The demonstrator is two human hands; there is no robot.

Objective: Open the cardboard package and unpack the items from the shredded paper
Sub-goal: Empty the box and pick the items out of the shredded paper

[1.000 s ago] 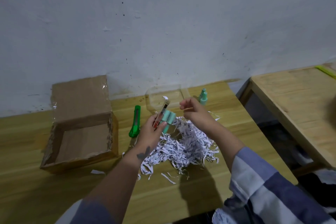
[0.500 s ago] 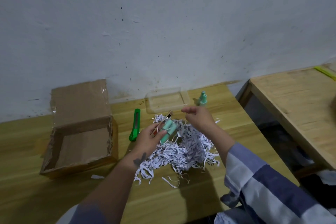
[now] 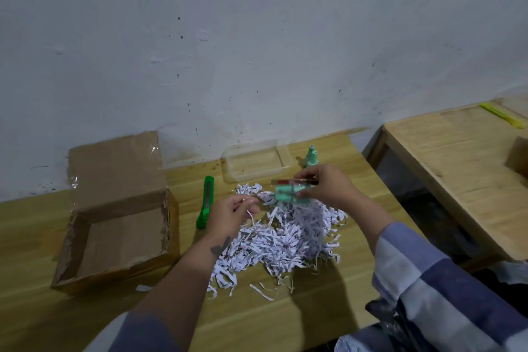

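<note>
The open cardboard box [image 3: 120, 237] sits empty on the left of the table, its flap standing up against the wall. A heap of white shredded paper [image 3: 285, 234] lies in the middle. My right hand [image 3: 328, 186] holds two mint-green little bottles [image 3: 288, 194] and a slim red-and-clear stick [image 3: 294, 181] over the far edge of the heap. My left hand [image 3: 231, 214] pinches a strip of shredded paper just left of the heap. Two more mint-green bottles [image 3: 311, 158] stand near the wall.
A green utility knife [image 3: 205, 203] lies between the box and the heap. A clear plastic tray [image 3: 257, 164] rests by the wall. A second wooden table [image 3: 457, 174] stands to the right across a gap, with a yellow-green object [image 3: 503, 116] on it.
The green bottles and the stick passed from my left hand to my right hand. My left hand now pinches only a paper strip, lower and to the left.
</note>
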